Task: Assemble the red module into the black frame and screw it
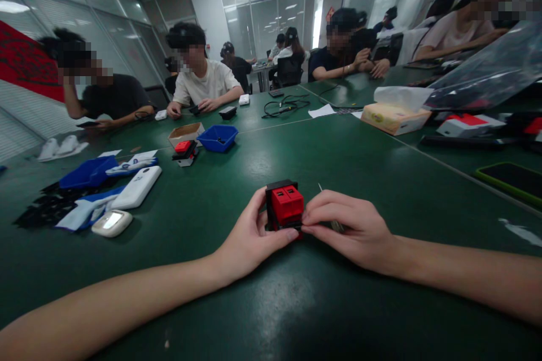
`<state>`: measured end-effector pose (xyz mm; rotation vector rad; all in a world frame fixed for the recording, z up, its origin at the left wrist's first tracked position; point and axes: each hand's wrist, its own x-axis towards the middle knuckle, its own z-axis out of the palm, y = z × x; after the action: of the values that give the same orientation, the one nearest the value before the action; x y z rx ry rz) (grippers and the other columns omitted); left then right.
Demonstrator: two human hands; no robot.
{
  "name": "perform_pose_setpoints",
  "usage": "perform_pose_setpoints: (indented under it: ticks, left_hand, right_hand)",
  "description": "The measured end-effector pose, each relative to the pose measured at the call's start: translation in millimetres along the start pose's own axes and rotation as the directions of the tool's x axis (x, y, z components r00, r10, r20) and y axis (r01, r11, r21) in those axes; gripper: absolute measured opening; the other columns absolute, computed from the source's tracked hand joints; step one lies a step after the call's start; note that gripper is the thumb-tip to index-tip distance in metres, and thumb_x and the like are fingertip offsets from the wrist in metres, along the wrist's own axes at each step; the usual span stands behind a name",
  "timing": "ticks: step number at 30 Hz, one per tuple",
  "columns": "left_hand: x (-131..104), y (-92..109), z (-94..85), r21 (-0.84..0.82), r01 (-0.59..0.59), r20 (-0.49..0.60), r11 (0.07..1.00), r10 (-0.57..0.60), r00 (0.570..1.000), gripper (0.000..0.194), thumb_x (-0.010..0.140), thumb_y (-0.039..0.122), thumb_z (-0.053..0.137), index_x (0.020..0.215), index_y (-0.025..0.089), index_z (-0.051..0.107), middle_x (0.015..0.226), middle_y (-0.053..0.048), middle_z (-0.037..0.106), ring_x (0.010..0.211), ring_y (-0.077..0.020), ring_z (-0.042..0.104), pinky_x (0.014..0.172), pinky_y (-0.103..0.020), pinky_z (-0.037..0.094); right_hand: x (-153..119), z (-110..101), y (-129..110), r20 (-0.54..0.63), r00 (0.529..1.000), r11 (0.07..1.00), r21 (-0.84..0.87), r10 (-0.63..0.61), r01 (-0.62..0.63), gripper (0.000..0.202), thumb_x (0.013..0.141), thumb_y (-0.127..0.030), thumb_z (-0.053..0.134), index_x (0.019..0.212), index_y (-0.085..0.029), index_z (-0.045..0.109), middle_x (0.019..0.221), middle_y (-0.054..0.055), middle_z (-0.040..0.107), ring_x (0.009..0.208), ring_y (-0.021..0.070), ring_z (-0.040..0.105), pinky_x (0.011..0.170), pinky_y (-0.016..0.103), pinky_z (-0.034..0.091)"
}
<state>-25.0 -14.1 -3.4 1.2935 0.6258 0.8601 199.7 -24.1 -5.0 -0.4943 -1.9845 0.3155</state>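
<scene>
A red and black block-shaped part (288, 203) is held just above the green table, near the middle of the view. My left hand (249, 237) grips it from the left, with the thumb along its lower front edge and the fingers behind its black frame. At its lower right corner, my right hand (353, 228) has thumb and fingertips pinched together against the part. A thin, light-coloured object shows partly between the right fingers; what it is I cannot make out.
Left on the green table (203, 197) lie a blue tray (91, 172), a white device (138, 187) and black pieces. Farther back are a small blue bin (218, 138), another red-black part (184, 152) and cables (285, 105). A tissue box (396, 115) stands right. Several people sit around.
</scene>
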Motion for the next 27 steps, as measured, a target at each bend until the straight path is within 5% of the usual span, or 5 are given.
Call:
perform_pose_setpoints:
  ticks: [17, 27]
  left_hand:
    - [-0.6, 0.4, 1.6, -0.016, -0.018, 0.015, 1.0, 0.018, 1.0, 0.061, 0.083, 0.019, 0.083, 0.134, 0.019, 0.05, 0.134, -0.012, 0.068, 0.123, -0.0279, 0.067, 0.102, -0.04, 0.056]
    - [-2.2, 1.7, 2.9, -0.033, 0.02, 0.01, 0.999, -0.019, 1.0, 0.062, 0.082, 0.02, 0.085, 0.133, 0.02, 0.05, 0.13, -0.011, 0.067, 0.121, -0.0259, 0.066, 0.097, -0.034, 0.057]
  right_hand:
    - [-0.7, 0.8, -1.7, 0.038, 0.998, 0.998, -0.034, 0.055, -0.054, 0.011, 0.096, -0.011, 0.065, 0.098, -0.021, 0.071, 0.087, 0.003, 0.074, 0.077, 0.0138, 0.071, 0.07, 0.021, 0.058]
    - [-1.1, 0.9, -1.7, 0.03, 0.999, 0.999, -0.032, 0.029, -0.028, 0.012, 0.096, -0.01, 0.066, 0.098, -0.021, 0.072, 0.086, 0.003, 0.074, 0.076, 0.0122, 0.072, 0.069, 0.018, 0.059]
